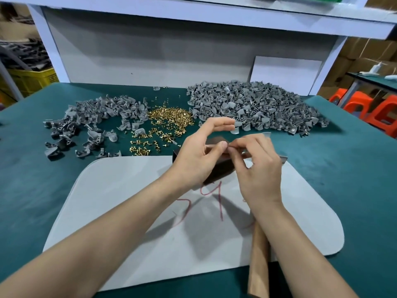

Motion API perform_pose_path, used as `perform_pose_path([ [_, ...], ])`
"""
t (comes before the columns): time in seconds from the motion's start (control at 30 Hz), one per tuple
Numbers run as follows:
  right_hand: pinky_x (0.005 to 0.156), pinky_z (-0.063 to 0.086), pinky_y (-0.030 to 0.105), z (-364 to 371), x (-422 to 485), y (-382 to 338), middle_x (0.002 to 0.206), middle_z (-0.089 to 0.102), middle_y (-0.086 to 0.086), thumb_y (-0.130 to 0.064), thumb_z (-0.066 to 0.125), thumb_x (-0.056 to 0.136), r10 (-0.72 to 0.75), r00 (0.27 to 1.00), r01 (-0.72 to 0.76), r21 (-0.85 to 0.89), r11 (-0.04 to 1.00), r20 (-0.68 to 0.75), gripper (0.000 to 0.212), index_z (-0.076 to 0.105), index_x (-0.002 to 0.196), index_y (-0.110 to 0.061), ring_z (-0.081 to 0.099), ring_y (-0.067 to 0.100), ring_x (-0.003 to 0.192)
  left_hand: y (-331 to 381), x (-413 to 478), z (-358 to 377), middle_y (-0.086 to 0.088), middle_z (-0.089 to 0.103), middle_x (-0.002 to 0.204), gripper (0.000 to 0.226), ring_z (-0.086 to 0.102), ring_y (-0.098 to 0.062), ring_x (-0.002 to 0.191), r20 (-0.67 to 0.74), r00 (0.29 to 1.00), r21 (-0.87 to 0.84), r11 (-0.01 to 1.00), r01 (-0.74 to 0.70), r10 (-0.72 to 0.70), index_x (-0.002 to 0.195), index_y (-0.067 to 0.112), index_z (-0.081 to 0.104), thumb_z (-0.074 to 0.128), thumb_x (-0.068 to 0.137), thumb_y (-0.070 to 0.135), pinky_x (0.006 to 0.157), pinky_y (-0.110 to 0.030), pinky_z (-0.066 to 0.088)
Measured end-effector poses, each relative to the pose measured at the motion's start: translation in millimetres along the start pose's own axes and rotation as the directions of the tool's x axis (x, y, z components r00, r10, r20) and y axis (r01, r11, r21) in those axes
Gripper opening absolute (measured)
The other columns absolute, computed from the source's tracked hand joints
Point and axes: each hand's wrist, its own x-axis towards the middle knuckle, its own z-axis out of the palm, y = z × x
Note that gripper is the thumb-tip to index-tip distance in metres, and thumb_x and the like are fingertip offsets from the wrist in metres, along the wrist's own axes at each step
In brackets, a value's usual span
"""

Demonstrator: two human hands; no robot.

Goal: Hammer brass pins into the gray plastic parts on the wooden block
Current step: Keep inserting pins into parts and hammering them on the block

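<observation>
1. Wooden block (217,171): dark and stiff, judged heavy enough to stay put under blows. It sits on the gray mat (129,211), toward the mat's far edge and about mid-width of the surface (43,168). Best steadied by its side faces, w/ the top kept free.
2. Brass pins (169,117): loose heap toward the far edge of the surface, centre. Tiny, hard, smooth and prob. slippery, so take one by the shank w/ two fingertips, head up.
3. Gray plastic parts: small heap far-left (96,110), large heap far-right (253,104). Light, thin-walled and likely to crack if struck off-axis.
4. Left hand (199,155): palm over the block's near-left side. Index (223,121) arches high, well apart from the thumb (222,145), which is down at the block top. Grip on the block is hidden; cannot tell.
5. Right hand (257,166): fingers (233,149) drawn narrow into a pinch, touching the left thumb tip. What they pinch is too small to tell; a pin is a fair guess.
6. Hammer handle (258,261): wood, lies under the right forearm at the near edge, not gripped.
</observation>
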Motion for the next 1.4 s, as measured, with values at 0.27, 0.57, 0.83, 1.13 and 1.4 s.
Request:
perform_pose_path([
  [0.27,0.083,0.047,0.047,4,-2,2,0.087,0.055,-0.004,-0.001,0.064,0.082,0.224,0.958,-0.220,-0.040,0.975,0.180,0.015,0.061,0.081,-0.016,0.057,0.021,0.076,-21,-26,-37,0.018,0.055,0.115,0.040,0.047,-0.009,0.115,-0.115,0.993,0.558,0.827,0.060,0.005,0.123,0.023,0.055,0.054,0.084,0.019,0.102,-0.047,0.036],
  [0.57,0.078,0.050,0.038,15,18,-10,0.083,0.063,-0.001,-0.007,0.064,0.084,0.267,0.911,-0.271,-0.033,0.962,0.314,0.013,0.061,0.081,-0.020,0.059,0.016,0.077,-32,-21,-42,0.015,0.062,0.111,0.015,0.050,-0.008,0.114,-0.053,0.990,0.331,0.933,0.142,-0.131,0.093,0.029,0.065,0.058,0.081,0.025,0.103,-0.032,0.038],
  [0.83,0.068,0.044,0.015,24,8,-7,0.081,0.062,0.000,0.001,0.064,0.082,0.185,0.943,-0.194,0.006,0.981,0.277,0.011,0.062,0.082,-0.010,0.057,0.013,0.073,-33,-19,-42,0.017,0.064,0.097,0.007,0.051,-0.006,0.108,-0.029,0.998,0.343,0.938,0.056,-0.048,0.080,0.028,0.064,0.061,0.080,0.022,0.097,-0.020,0.036],
  [1.13,0.071,0.044,0.011,22,6,-7,0.085,0.066,0.003,0.001,0.068,0.079,0.225,0.933,-0.250,0.055,0.967,0.280,0.010,0.067,0.083,-0.008,0.060,0.012,0.077,-28,-22,-41,0.012,0.063,0.077,0.016,0.060,-0.004,0.081,-0.070,0.994,0.147,0.985,0.096,-0.087,0.099,0.025,0.055,0.058,0.087,0.015,0.079,-0.013,0.041],
  [1.4,0.072,0.042,0.004,22,5,-9,0.086,0.068,0.002,-0.001,0.070,0.078,0.226,0.932,-0.261,0.093,0.961,0.283,0.008,0.068,0.081,-0.008,0.059,0.007,0.081,-26,-17,-45,0.009,0.060,0.102,0.011,0.052,-0.017,0.109,-0.052,0.982,0.224,0.957,0.186,-0.179,0.085,0.032,0.062,0.070,0.078,0.033,0.098,-0.029,0.038],
])
